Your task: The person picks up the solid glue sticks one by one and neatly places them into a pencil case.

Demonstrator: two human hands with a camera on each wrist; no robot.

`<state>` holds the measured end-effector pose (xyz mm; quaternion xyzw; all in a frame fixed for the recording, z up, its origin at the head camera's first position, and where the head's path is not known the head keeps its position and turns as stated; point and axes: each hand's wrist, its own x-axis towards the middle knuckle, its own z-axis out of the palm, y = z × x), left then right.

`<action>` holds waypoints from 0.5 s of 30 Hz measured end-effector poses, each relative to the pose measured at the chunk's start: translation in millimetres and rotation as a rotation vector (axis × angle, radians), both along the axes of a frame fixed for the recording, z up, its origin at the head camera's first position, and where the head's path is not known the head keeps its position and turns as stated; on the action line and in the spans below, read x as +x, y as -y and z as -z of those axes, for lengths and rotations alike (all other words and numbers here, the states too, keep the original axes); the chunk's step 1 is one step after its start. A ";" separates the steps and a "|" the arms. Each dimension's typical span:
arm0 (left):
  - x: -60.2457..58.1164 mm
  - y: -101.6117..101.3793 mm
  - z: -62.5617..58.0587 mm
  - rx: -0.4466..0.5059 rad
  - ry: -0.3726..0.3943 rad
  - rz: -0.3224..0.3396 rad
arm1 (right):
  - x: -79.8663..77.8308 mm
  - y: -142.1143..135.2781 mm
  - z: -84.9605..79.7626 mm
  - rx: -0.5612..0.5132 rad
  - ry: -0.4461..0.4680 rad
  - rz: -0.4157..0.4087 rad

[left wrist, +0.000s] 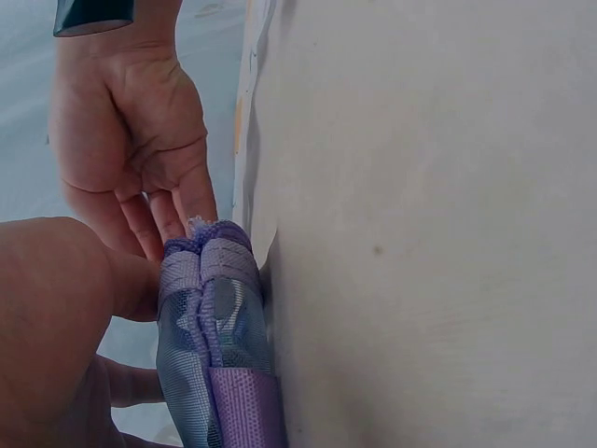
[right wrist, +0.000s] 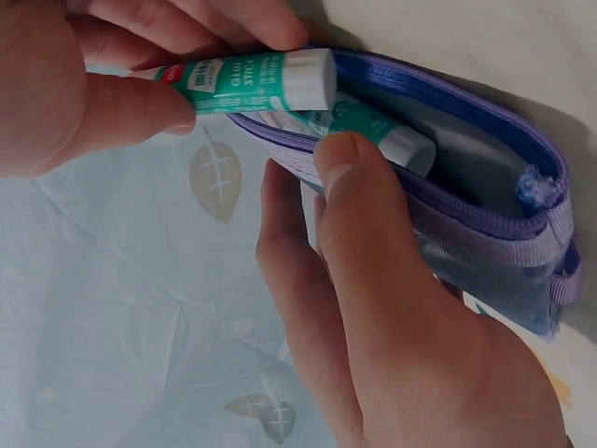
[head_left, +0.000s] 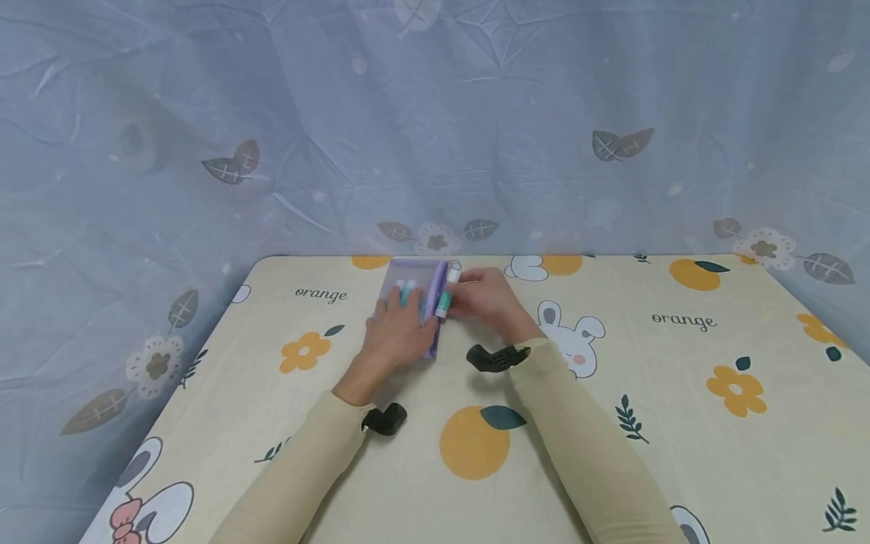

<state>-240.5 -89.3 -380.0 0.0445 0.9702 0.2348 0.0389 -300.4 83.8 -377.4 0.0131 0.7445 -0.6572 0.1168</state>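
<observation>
A purple-edged mesh pouch (head_left: 439, 291) lies on the table, its zipped side open toward the right. My left hand (head_left: 399, 332) grips it, fingers on the mesh and thumb (right wrist: 347, 173) at the rim. Just outside the opening, my right hand (head_left: 488, 298) pinches a green and white glue stick (right wrist: 256, 82) between thumb and fingers. Inside the pouch another glue stick (right wrist: 373, 131) shows in the right wrist view. White ends (head_left: 405, 285) show through the mesh in the head view. The left wrist view shows one end of the pouch (left wrist: 219, 317) close up.
A cream tablecloth (head_left: 578, 453) printed with oranges, flowers and rabbits covers the table. Behind it hangs a blue-grey leaf-patterned curtain (head_left: 435, 136). Each wrist carries a black camera mount, seen on the left (head_left: 386, 419) and the right (head_left: 496, 358).
</observation>
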 end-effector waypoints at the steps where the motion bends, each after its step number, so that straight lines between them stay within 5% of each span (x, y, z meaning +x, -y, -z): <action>1: -0.1 -0.2 -0.1 -0.002 0.001 -0.001 | 0.4 0.2 -0.1 -0.006 0.018 -0.007; 15: -0.7 -0.8 -2.5 -0.007 0.010 0.000 | 0.7 6.6 8.8 -0.110 0.102 -0.021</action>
